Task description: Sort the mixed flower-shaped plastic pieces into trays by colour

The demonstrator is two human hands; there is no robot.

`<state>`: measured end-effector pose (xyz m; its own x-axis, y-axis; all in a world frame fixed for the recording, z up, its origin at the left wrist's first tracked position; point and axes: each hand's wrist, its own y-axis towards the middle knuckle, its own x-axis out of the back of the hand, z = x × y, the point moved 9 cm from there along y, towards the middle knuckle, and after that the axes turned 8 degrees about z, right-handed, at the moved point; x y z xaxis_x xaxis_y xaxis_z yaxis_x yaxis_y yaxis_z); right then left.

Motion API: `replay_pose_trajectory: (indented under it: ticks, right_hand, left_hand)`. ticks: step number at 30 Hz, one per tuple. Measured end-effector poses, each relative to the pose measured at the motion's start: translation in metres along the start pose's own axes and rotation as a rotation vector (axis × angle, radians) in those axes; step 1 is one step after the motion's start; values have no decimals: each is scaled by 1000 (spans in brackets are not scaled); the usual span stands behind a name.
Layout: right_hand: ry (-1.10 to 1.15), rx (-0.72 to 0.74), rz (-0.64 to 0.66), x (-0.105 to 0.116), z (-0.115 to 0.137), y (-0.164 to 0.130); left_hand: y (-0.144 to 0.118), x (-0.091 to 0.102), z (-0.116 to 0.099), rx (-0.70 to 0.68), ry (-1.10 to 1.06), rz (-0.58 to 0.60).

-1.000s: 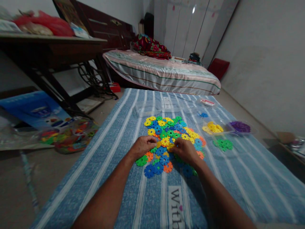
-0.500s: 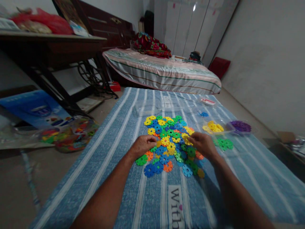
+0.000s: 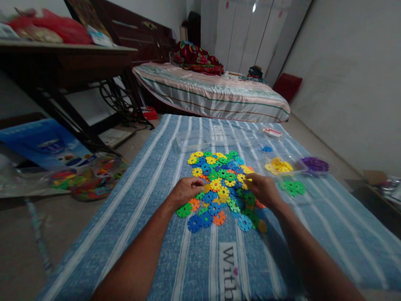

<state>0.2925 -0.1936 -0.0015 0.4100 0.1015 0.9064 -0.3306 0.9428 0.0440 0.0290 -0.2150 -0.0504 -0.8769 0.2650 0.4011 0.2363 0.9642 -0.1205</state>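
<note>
A loose pile of notched, flower-shaped plastic discs [image 3: 215,184] in yellow, green, blue and orange lies spread on the striped cloth. At the pile's left side is my left hand [image 3: 188,190], its thumb and fingers pinched together. A yellow disc [image 3: 207,188] sits right at those fingertips; whether it is gripped I cannot tell. Over the right side of the pile, my right hand [image 3: 263,189] pinches a yellow disc [image 3: 247,180], partly hidden by the fingers. Below that hand, green and orange discs lie in its shadow.
To the right stand clear containers with yellow discs [image 3: 278,165], purple discs [image 3: 315,165], green discs [image 3: 292,187] and blue discs [image 3: 267,149]. A clear box [image 3: 193,141] is behind the pile. A bed [image 3: 213,94] stands beyond; a sewing-machine table [image 3: 69,48] is at left.
The view has shifted slightly, moving everything a little left. My right hand has turned slightly at the yellow disc. My left hand stays pinched in nearly the same place.
</note>
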Motion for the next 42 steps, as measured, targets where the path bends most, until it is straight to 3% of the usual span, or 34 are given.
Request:
replay_pose_trajectory:
  ticks: [3, 6, 12, 23, 28, 36, 39, 42]
  right_hand:
    - [-135, 58, 192, -39, 41, 0]
    - [-270, 71, 278, -54, 60, 5]
    - [-351, 38, 378, -62, 66, 10]
    - [-354, 39, 424, -56, 78, 5]
    - [-302, 52, 383, -55, 76, 4]
    - [17, 87, 303, -44, 65, 4]
    - [163, 97, 223, -21, 49, 8]
    - [147, 1, -17, 24, 14, 15]
  left_hand:
    - [0, 0, 0, 12, -3, 3]
    - [0, 0, 1, 19, 6, 5]
    - [0, 1, 1, 18, 10, -3]
    - [0, -1, 0, -2, 4, 19]
    - [-1, 2, -4, 5, 49, -2]
    - [0, 0, -1, 5, 14, 4]
    - [0, 0, 0, 13, 30, 1]
    - [-1, 1, 0, 11, 38, -8]
